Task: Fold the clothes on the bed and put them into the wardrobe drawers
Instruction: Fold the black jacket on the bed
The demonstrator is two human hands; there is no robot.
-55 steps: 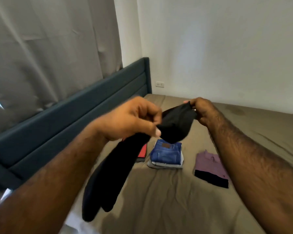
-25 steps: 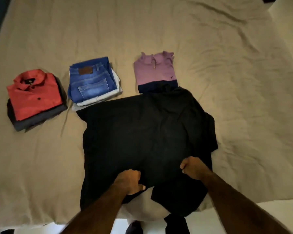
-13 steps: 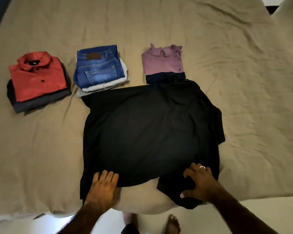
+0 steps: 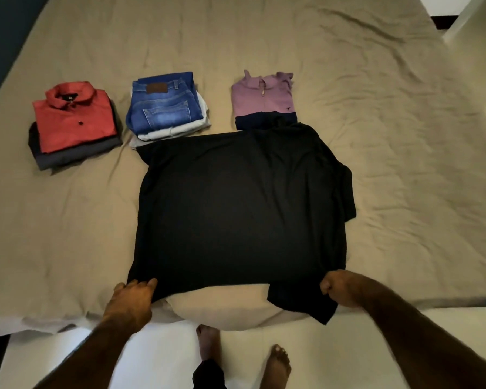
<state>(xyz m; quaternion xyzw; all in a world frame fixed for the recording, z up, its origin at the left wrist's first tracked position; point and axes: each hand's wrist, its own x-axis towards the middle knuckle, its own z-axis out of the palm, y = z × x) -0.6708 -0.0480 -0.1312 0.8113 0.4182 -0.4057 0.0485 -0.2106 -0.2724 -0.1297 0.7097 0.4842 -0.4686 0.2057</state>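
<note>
A black shirt (image 4: 242,206) lies spread flat on the tan bed (image 4: 404,164), close to the near edge. Its near hem bunches over a bulge in the sheet. My left hand (image 4: 132,296) grips the shirt's near left corner with curled fingers. My right hand (image 4: 337,289) is a fist closed on the shirt's near right edge, just above a flap that hangs over the bed's edge.
Three folded piles sit in a row behind the shirt: a red shirt on dark clothes (image 4: 73,116), blue jeans on pale cloth (image 4: 163,108), and a purple polo (image 4: 264,99) touching the shirt's far edge. A dark headboard (image 4: 0,37) runs along the left. My bare feet (image 4: 208,343) stand on white floor.
Earlier I held the shirt up in the air; now it lies on the bed. Since half a second ago both hands slid outward from the hem's middle to its corners and closed on the cloth.
</note>
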